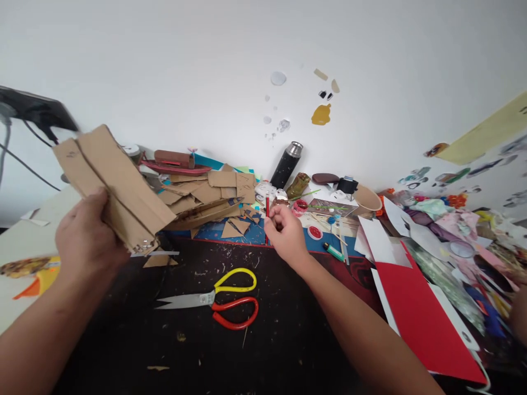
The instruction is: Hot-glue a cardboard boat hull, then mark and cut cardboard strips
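My left hand (88,233) grips a folded piece of cardboard (117,184), raised and tilted at the left, thumb on its near face. Pencil marks show near its upper left corner. Near the middle, my right hand (286,233) is closed in a pinch on a red pencil (267,207), which stands upright with its pale end on top. Between my forearms, scissors (212,299) with one yellow and one red handle lie slightly spread on the black mat (197,356). Cut cardboard scraps (234,226) lie between the two hands, farther back.
Along the wall stand a red model boat (177,164), a black thermos (287,164) and a round brown container (368,198). A green glue stick or lighter-like tube (334,252) lies right of my right hand. Red card (432,323) and piled craft materials fill the right side.
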Action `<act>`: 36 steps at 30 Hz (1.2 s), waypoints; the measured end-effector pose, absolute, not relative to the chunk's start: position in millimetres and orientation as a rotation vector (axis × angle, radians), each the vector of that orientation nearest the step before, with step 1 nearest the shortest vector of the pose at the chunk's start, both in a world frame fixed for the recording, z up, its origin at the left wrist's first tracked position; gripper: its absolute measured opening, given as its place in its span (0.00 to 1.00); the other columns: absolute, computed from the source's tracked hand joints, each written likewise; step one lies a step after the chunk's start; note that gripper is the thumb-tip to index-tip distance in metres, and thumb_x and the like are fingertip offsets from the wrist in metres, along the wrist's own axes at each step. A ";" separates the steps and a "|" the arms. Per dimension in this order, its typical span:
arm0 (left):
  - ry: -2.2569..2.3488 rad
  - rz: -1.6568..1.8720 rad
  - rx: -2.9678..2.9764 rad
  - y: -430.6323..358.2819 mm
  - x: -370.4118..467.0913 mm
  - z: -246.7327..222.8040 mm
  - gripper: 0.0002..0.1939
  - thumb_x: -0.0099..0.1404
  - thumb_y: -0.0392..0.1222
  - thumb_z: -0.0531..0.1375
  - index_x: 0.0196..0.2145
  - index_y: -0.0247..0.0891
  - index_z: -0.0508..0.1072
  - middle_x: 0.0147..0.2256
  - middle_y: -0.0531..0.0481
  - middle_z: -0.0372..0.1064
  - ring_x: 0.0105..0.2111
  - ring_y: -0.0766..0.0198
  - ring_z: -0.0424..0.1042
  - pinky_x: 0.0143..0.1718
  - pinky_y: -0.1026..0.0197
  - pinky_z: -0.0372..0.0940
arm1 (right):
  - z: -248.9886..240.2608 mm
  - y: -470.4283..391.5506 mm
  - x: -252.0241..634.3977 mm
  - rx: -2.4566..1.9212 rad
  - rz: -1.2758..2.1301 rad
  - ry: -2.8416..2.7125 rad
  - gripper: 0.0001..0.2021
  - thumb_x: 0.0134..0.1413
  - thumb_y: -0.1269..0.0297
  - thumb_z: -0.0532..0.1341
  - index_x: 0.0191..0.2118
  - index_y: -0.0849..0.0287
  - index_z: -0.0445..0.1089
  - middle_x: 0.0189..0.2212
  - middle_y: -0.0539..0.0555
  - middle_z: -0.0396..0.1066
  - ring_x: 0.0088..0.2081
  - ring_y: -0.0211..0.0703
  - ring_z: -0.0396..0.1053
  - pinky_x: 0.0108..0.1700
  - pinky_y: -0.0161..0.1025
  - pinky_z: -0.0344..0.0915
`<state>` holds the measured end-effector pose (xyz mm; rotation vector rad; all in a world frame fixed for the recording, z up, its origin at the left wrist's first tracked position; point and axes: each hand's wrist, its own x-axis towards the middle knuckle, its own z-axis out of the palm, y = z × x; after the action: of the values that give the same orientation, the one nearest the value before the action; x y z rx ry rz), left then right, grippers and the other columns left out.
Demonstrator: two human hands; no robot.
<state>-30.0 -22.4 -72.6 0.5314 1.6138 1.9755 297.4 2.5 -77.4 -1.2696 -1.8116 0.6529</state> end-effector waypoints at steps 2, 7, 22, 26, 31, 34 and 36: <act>1.600 2.002 0.410 -26.2 -20.5 -70.6 0.11 0.62 0.48 0.68 0.35 0.38 0.74 0.30 0.54 0.74 0.29 0.64 0.75 0.32 0.62 0.80 | -78.4 -3.9 300.0 -1.272 0.727 -1.732 0.07 0.65 0.56 0.59 0.39 0.50 0.60 0.20 0.40 0.59 0.22 0.41 0.59 0.29 0.38 0.56; 1.508 1.623 0.603 -50.3 1.6 -67.1 0.27 0.53 0.61 0.78 0.42 0.39 0.81 0.31 0.51 0.80 0.25 0.60 0.76 0.23 0.61 0.77 | -91.2 -23.7 311.6 -1.332 0.712 -1.745 0.08 0.61 0.58 0.61 0.36 0.49 0.58 0.20 0.40 0.58 0.22 0.40 0.57 0.28 0.38 0.54; 1.088 0.723 1.662 -73.2 31.6 -81.1 0.26 0.76 0.66 0.59 0.46 0.42 0.83 0.44 0.46 0.85 0.44 0.50 0.82 0.43 0.57 0.76 | -130.9 -60.2 330.8 -1.445 0.723 -1.932 0.07 0.65 0.57 0.61 0.35 0.52 0.66 0.22 0.46 0.67 0.23 0.42 0.65 0.29 0.38 0.57; 1.041 0.683 1.673 -74.7 33.2 -86.4 0.26 0.77 0.65 0.57 0.40 0.40 0.80 0.37 0.48 0.80 0.37 0.56 0.77 0.37 0.59 0.71 | -124.7 -59.1 329.1 -1.398 0.807 -1.781 0.09 0.67 0.54 0.62 0.37 0.53 0.69 0.20 0.45 0.65 0.21 0.41 0.64 0.26 0.37 0.59; 0.960 0.586 1.718 -76.3 35.6 -96.5 0.25 0.77 0.65 0.58 0.38 0.39 0.77 0.34 0.51 0.75 0.34 0.59 0.71 0.36 0.60 0.66 | -128.0 -55.8 329.5 -1.417 0.992 -1.527 0.10 0.60 0.53 0.65 0.34 0.52 0.69 0.20 0.47 0.68 0.19 0.43 0.66 0.22 0.37 0.62; 0.881 0.507 1.684 -76.3 34.5 -95.4 0.25 0.76 0.65 0.59 0.37 0.39 0.76 0.34 0.51 0.73 0.35 0.60 0.69 0.37 0.61 0.64 | -131.9 -53.6 330.0 -1.434 1.041 -1.545 0.09 0.53 0.57 0.67 0.27 0.52 0.68 0.18 0.48 0.69 0.19 0.44 0.67 0.23 0.38 0.61; 0.815 0.425 1.592 -76.1 32.4 -90.6 0.26 0.74 0.67 0.61 0.36 0.39 0.75 0.34 0.52 0.73 0.34 0.60 0.69 0.36 0.61 0.63 | -130.9 -51.1 330.3 -1.394 1.063 -1.510 0.08 0.53 0.57 0.67 0.29 0.53 0.71 0.21 0.50 0.73 0.22 0.45 0.70 0.25 0.39 0.66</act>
<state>32.4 -76.1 -90.6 1.5917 0.8149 0.4255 330.3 -51.1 -130.9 -1.3936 -1.5100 1.0627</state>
